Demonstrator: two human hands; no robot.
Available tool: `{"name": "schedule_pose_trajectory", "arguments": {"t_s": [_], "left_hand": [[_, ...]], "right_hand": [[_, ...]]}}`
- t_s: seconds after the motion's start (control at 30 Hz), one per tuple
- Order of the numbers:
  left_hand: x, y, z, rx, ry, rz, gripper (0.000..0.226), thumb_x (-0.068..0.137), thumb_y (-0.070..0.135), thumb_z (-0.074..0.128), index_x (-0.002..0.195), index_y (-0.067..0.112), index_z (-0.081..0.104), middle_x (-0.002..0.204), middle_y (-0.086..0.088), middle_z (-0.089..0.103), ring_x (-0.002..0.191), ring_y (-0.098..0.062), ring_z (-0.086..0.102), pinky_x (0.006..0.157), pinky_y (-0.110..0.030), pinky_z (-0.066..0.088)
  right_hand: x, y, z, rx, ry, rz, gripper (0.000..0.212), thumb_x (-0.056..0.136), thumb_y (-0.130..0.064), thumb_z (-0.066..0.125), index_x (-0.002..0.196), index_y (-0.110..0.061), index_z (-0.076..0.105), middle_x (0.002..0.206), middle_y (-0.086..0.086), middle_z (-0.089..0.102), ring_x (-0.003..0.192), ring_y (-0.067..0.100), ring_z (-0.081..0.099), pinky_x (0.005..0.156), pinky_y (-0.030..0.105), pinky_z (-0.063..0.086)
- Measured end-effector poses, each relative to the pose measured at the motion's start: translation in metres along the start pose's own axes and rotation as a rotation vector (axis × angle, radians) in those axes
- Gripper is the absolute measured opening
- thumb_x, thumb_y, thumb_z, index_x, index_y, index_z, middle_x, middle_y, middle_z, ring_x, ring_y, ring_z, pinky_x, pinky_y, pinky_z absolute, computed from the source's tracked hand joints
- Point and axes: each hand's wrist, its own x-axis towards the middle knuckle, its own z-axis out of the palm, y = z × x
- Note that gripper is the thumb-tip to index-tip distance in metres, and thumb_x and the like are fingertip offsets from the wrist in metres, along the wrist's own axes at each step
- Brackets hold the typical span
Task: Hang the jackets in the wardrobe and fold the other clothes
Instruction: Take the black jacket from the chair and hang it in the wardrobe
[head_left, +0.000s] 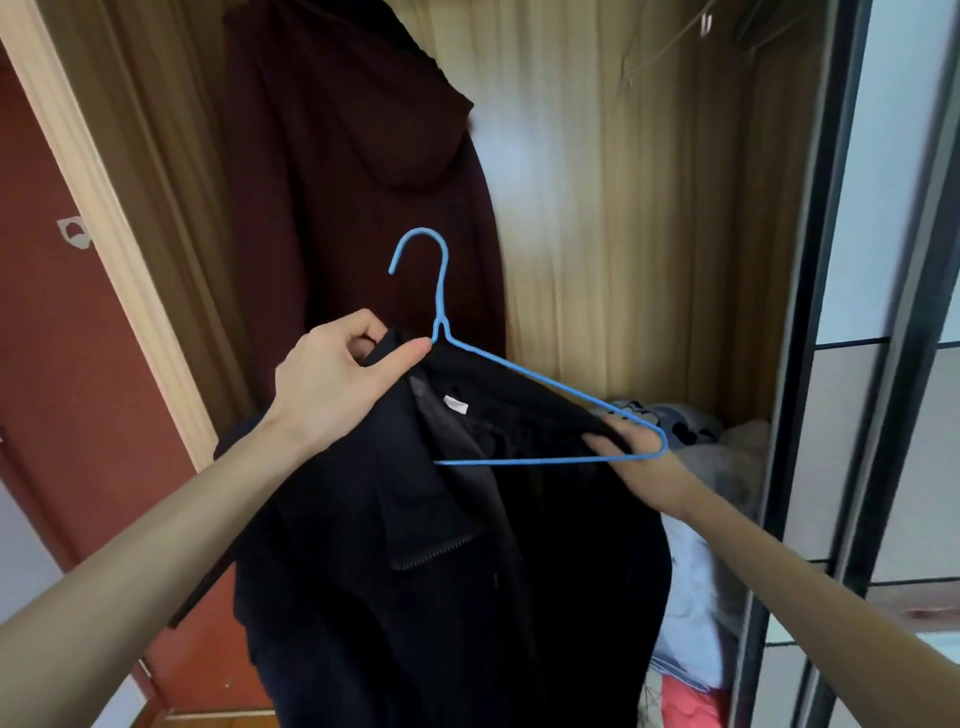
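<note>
The wardrobe (649, 234) fills the frame from about 11 to 3 o'clock, its inner walls a pale yellow-brown wood grain running in vertical streaks, with a dark-framed sliding door (852, 312) of smooth grey panels standing at 3 o'clock. Inside it, at 12 o'clock, a maroon hooded coat (353, 182) hangs long and soft, its hood drooping in a rounded fold. Below centre, from 6 o'clock upward, a black jacket (467, 597) of matte, slightly fuzzy cloth hangs in heavy folds, showing a smooth lining, a small white label at the neck and a toothed zipper edge on a flap. A red-brown door (67, 389) with a cream frame occupies 9 o'clock. At 4 to 5 o'clock, low in the wardrobe, lies a pile of crumpled clothes (701, 519) in light blue, white and coral. A thin blue wire hanger (524, 370), triangular with a curved hook, sits at centre, its left shoulder hidden within the jacket's collar. The left hand (332, 379) at 10 o'clock of centre pinches the collar between curled fingers and thumb, just beside the hanger's neck. The right hand (634, 447) grips the jacket's cloth at the hanger's right corner, fingers curled and partly hidden by fabric.
</note>
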Motion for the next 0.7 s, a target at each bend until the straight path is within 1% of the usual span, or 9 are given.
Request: {"name": "schedule_pose_trajectory", "arguments": {"t_s": [0.07,0.13,0.2,0.27,0.4,0.47,0.57,0.63,0.7], "left_hand": [[-0.004,-0.013,0.007,0.009,-0.024,-0.023,0.061,0.078,0.085,0.062,0.09,0.026,0.063,0.072,0.013,0.071,0.067,-0.009,0.065,0.078,-0.036,0.05],[-0.012,-0.027,0.017,0.021,-0.069,-0.045,0.078,0.076,0.09,0.058,0.079,0.012,0.056,0.064,-0.002,0.062,0.058,-0.009,0.052,0.073,-0.038,0.046],[-0.019,-0.037,0.026,0.054,-0.093,-0.048,0.086,0.076,0.092,0.056,0.074,0.006,0.053,0.065,-0.01,0.057,0.056,-0.014,0.045,0.071,-0.038,0.047],[-0.023,-0.043,0.032,0.106,-0.072,0.006,0.082,0.08,0.089,0.055,0.071,0.007,0.056,0.06,-0.008,0.057,0.054,-0.019,0.052,0.069,-0.036,0.048],[-0.024,-0.039,0.04,0.359,0.084,0.204,0.07,0.092,0.079,0.047,0.068,0.016,0.063,0.043,0.001,0.049,0.051,-0.022,0.058,0.057,-0.037,0.051],[-0.025,-0.027,0.046,0.499,0.154,0.285,0.061,0.094,0.072,0.043,0.072,0.019,0.064,0.043,0.004,0.047,0.047,-0.029,0.059,0.048,-0.032,0.044],[-0.023,-0.005,0.056,0.54,0.242,0.323,0.053,0.096,0.064,0.049,0.071,0.018,0.056,0.044,0.007,0.034,0.038,-0.033,0.053,0.046,-0.024,0.028],[-0.019,0.007,0.061,0.482,0.305,0.293,0.051,0.098,0.061,0.056,0.073,0.016,0.056,0.046,0.006,0.029,0.038,-0.035,0.052,0.047,-0.026,0.029],[-0.016,0.016,0.064,0.389,0.331,0.228,0.051,0.099,0.061,0.058,0.075,0.016,0.055,0.045,0.003,0.036,0.042,-0.037,0.053,0.05,-0.03,0.033]], "right_hand": [[0.008,-0.004,-0.016,-0.026,0.087,0.023,0.026,0.101,-0.022,0.07,0.083,-0.003,0.064,0.072,0.015,0.06,0.07,0.016,0.056,0.073,0.05,0.048],[0.014,-0.012,-0.037,-0.076,0.187,0.034,0.034,0.095,-0.03,0.076,0.071,-0.013,0.06,0.06,0.001,0.054,0.06,0.01,0.049,0.063,0.039,0.042],[0.019,-0.026,-0.057,-0.164,0.235,0.018,0.033,0.093,-0.034,0.078,0.07,-0.018,0.062,0.061,-0.003,0.06,0.061,0.012,0.053,0.064,0.038,0.044],[0.022,-0.043,-0.074,-0.278,0.249,0.003,0.03,0.093,-0.038,0.076,0.072,-0.022,0.062,0.065,-0.002,0.064,0.065,0.017,0.059,0.065,0.042,0.047],[0.02,-0.08,-0.099,-0.567,0.293,-0.075,0.025,0.095,-0.039,0.071,0.076,-0.03,0.057,0.075,-0.009,0.062,0.073,0.022,0.06,0.061,0.035,0.042],[0.016,-0.097,-0.105,-0.632,0.311,-0.117,0.018,0.096,-0.033,0.068,0.082,-0.028,0.059,0.082,-0.006,0.062,0.078,0.023,0.059,0.065,0.036,0.044],[0.01,-0.117,-0.112,-0.507,0.31,-0.096,0.01,0.098,-0.024,0.063,0.09,-0.022,0.069,0.084,-0.003,0.069,0.081,0.021,0.064,0.068,0.031,0.05],[0.005,-0.131,-0.116,-0.335,0.25,-0.074,0.014,0.1,-0.022,0.061,0.1,-0.027,0.074,0.087,-0.008,0.074,0.083,0.008,0.068,0.067,0.015,0.048],[-0.001,-0.143,-0.114,-0.176,0.116,-0.094,0.018,0.101,-0.022,0.063,0.108,-0.033,0.075,0.092,-0.013,0.076,0.085,0.001,0.07,0.072,0.013,0.047]]}}
